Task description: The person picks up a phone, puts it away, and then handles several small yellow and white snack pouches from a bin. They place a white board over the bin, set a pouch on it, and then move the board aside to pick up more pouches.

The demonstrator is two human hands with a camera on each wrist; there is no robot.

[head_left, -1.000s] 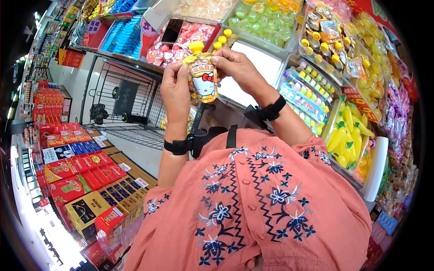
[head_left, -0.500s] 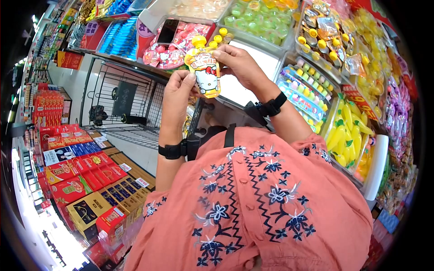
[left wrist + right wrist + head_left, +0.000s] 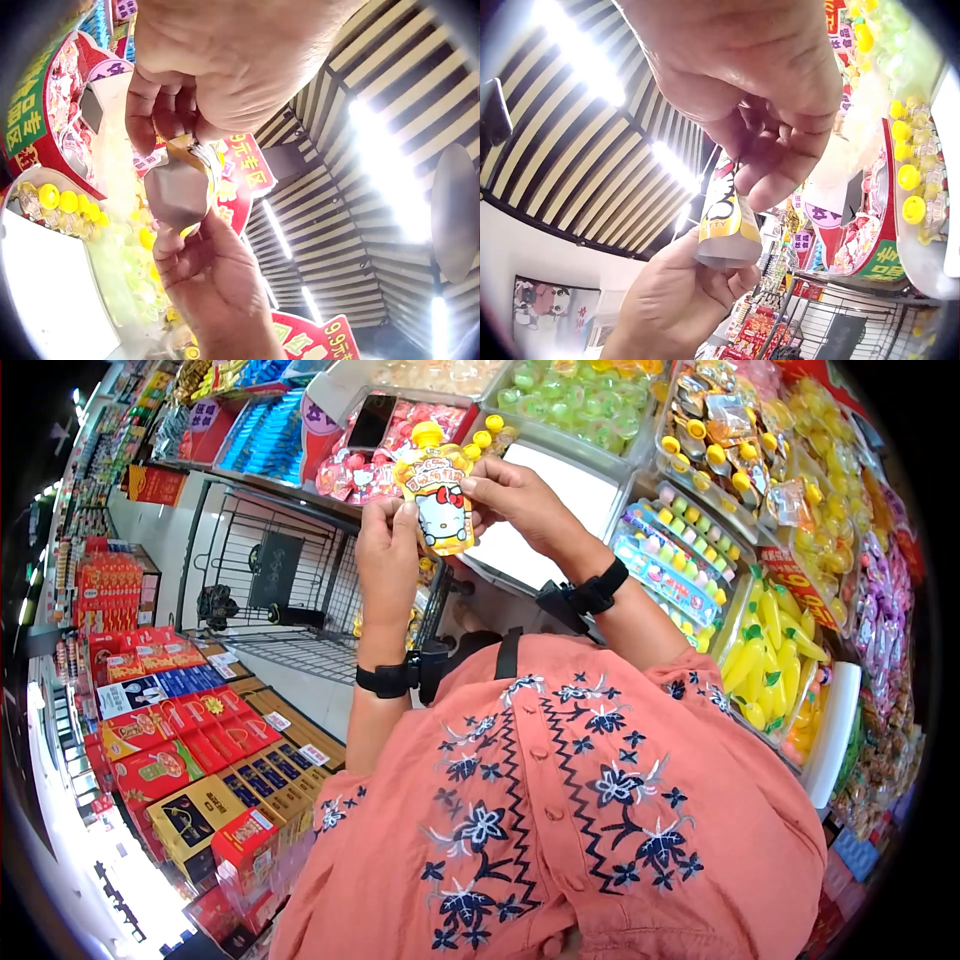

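A yellow spouted jelly pouch (image 3: pixel 445 520) with a yellow cap, a white cartoon cat and a red bow is held upright, front towards the head camera. My left hand (image 3: pixel 388 555) pinches its left edge, thumb on the front. At the opposite edge, the thumb and fingers of my right hand (image 3: pixel 532 508) pinch it higher up. The left wrist view shows the pouch's silvery bottom fold (image 3: pixel 178 196) between both hands. From the right wrist, its printed yellow side (image 3: pixel 724 217) shows, with the bottom facing that camera.
Beyond the pouch, a dark phone (image 3: pixel 372 422) lies on pink candy packs (image 3: pixel 345 478). Bins of green jelly cups (image 3: pixel 570 405) and banana-shaped sweets (image 3: pixel 770 650) stand ahead and right. A wire shopping cart (image 3: pixel 300 650) is at left, near red gift boxes (image 3: pixel 150 730).
Both hands have shifted the pouch slightly up and away from the body, then a little left. It tilted briefly midway. Both hands keep their pinch on its edges.
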